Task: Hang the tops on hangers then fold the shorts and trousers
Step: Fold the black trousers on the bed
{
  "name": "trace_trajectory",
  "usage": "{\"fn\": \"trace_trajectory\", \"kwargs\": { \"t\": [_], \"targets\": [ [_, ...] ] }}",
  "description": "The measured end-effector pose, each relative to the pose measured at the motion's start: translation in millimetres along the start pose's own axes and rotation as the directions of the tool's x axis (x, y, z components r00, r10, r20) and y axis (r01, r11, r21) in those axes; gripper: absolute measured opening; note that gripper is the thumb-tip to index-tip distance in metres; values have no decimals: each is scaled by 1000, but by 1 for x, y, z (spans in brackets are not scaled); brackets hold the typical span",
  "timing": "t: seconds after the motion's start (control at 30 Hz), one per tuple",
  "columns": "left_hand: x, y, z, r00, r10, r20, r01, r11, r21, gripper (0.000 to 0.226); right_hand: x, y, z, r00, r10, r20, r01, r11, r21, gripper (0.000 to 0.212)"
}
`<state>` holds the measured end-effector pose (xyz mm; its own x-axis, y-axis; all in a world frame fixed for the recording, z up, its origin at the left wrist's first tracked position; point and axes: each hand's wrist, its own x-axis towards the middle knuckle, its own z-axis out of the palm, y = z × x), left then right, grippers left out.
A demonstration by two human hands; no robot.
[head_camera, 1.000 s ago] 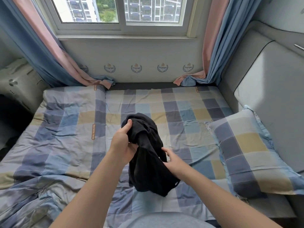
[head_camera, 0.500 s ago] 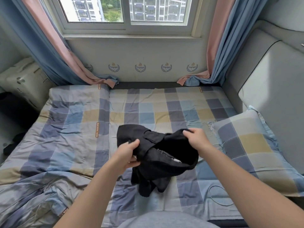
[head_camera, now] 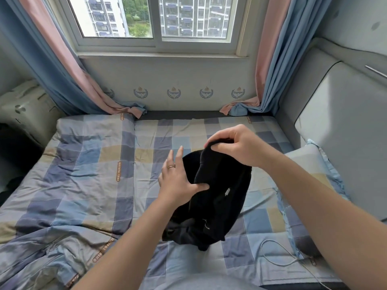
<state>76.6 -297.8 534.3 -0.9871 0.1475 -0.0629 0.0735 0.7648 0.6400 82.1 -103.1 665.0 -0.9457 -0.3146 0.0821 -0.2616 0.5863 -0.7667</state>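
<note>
Garment [head_camera: 219, 195], black and bunched, hangs at the centre of the frame. Its top edge is lifted clear while its lower end slumps onto the checked bed cover [head_camera: 94, 164]. Whether it is shorts, trousers or a top cannot be told from this tangle.

Right hand [head_camera: 236, 147], just above and right of centre, pinches the upper edge between curled fingers and thumb, seemingly so the cloth drops under its own weight and shows its shape. Left hand [head_camera: 178, 183], just left of the cloth, grips nothing. Its fingers [head_camera: 178, 160] are straight and spread, with a ring [head_camera: 171, 166] on one. Only the thumb presses against the fabric's side, probably to steady or open the fold being sorted out.

The step in hand looks like finding the waistband or seams before the piece is laid flat, and no fold is yet made. The bed cover lies fairly smooth in mid-frame, offering a flat surface for that, and rumples toward the lower left.

A matching pillow [head_camera: 316, 155] sits at the right. A thin white cable [head_camera: 272, 240] loops on the sheet at lower right, near enough to the garment's tail to be caught beneath it. A window [head_camera: 155, 17] fills the top of the frame, flanked by pink-and-blue curtains [head_camera: 62, 76] whose ends pool at the bed's far edge. A padded headboard [head_camera: 345, 122] rises at the right.
</note>
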Motion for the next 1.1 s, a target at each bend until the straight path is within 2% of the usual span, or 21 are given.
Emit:
{"fn": "trace_trajectory", "kwargs": {
  "t": [0.1, 0.17, 0.23, 0.27, 0.37, 0.4, 0.47, 0.57, 0.67, 0.77, 0.83, 0.97, 1.1],
  "targets": [
    [8, -7, -6, 979, 154, 134, -157, 988, 9, 143, -4, -10, -18, 995, -38, 97, 39, 999, -4, 25],
    [8, -3, -8, 948, 286, 139, -284, 958, -36, 140, -6, -14, -26, 984, -49, 169, 52, 999, -16, 29],
    [9, 7, -13, 931, 347, 115, -341, 937, -72, 128, -7, -16, -30, 975, -41, 220, 51, 998, -37, 33],
    [11, 11, -16, 931, 348, 111, -340, 936, -89, 114, -7, -15, -32, 974, -33, 226, 46, 998, -51, 34],
    [15, 16, -23, 941, 325, 98, -320, 945, -64, 40, -6, -6, -37, 984, -18, 175, 34, 995, -89, 34],
    [15, 14, -22, 950, 305, 70, -304, 952, -30, 22, -6, -2, -38, 987, -14, 160, 29, 995, -93, 31],
    [16, 4, -19, 969, 247, -32, -246, 969, 25, 6, -7, 6, -40, 988, 3, 154, 14, 994, -111, 27],
    [18, -17, -17, 967, 156, -199, -133, 983, 128, 6, -7, 19, -44, 990, 48, 136, -25, 986, -167, 23],
    [22, -42, -21, 969, 45, -243, 0, 983, 185, 17, -8, 40, -57, 993, 104, 56, -85, 959, -271, 20],
    [26, -63, -32, 958, -47, -284, 117, 965, 234, 24, -12, 68, -62, 987, 158, -14, -142, 843, -519, 12],
    [31, -76, -41, 947, -85, -311, 165, 957, 241, 25, -17, 89, -63, 974, 202, -101, -221, 757, -615, 15],
    [39, -96, -58, 931, -166, -326, 242, 948, 207, 29, -30, 124, -59, 882, 339, -326, -470, 648, -599, 26],
    [43, -113, -68, 910, -283, -301, 345, 922, 175, 23, -40, 149, -51, 786, 418, -456, -616, 595, -517, 24]
  ]
}}
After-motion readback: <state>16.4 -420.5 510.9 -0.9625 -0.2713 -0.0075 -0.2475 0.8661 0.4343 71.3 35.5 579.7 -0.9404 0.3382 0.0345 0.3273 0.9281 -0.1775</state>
